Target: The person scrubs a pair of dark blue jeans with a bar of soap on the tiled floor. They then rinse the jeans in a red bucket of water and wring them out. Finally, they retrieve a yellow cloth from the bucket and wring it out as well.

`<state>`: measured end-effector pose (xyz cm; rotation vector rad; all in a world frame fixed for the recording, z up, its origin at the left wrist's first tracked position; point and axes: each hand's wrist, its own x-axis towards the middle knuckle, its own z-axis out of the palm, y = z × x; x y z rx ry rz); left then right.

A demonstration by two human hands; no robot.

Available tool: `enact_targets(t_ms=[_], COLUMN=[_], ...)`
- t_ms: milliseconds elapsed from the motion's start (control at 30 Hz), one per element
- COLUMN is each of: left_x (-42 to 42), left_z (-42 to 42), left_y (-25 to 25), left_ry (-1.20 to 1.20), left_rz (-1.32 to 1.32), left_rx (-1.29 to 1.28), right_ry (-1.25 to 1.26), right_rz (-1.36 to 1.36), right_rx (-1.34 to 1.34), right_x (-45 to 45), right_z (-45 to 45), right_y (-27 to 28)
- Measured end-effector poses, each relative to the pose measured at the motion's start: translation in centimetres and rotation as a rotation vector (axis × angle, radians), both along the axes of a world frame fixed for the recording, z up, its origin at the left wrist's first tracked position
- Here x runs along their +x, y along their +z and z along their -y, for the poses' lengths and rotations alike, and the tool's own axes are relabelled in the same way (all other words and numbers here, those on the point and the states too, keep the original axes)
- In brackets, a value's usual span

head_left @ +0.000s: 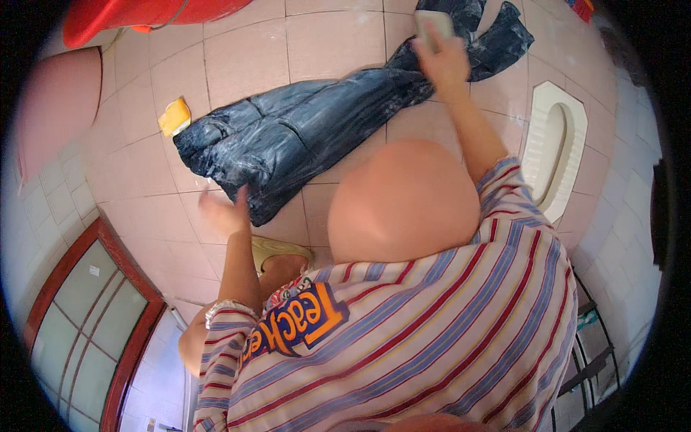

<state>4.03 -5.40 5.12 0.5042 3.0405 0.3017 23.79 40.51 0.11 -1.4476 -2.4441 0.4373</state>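
Wet dark blue trousers lie stretched across the pink tiled floor, streaked with whitish suds, the waist end at the left and the legs at the upper right. My right hand is on a pale block-like thing, perhaps a brush or soap, over the legs; motion blurs it. Beside the waist end, my left hand is blurred, with fingers apart near the fabric's edge; nothing shows in it. A yellow packet or cloth with a white edge lies by the waistband's upper corner.
A white squat toilet is set in the floor at the right. At the upper left stands a red basin. A brown-framed glass door is at the lower left, a black rack at the lower right. My knee rises close below the trousers.
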Motion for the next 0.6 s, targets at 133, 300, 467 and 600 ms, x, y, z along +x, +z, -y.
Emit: enact_targets(t_ms=[133, 300, 467, 600], left_x=[3.0, 1.4, 1.9, 1.0], left_z=[-15.0, -14.5, -11.6, -6.3], left_y=[1.5, -2.3, 0.1, 0.1], left_ry=[-0.737, -0.732, -0.671, -0.599], left_rz=[0.078, 0.410, 0.437, 0.384], left_rx=[-0.100, -0.230, -0.228, -0.348], right_ry=[0.706, 0.810, -0.092, 0.172], right_rz=[-0.250, 0.133, 0.238, 0.069], right_rx=[-0.060, -0.014, 0.042, 0.011], right_x=[-3.0, -1.2, 3.7, -0.7], right_z=[14.0, 6.8, -7.0, 0.7], right_y=[-0.7, 2.0, -1.7, 0.6])
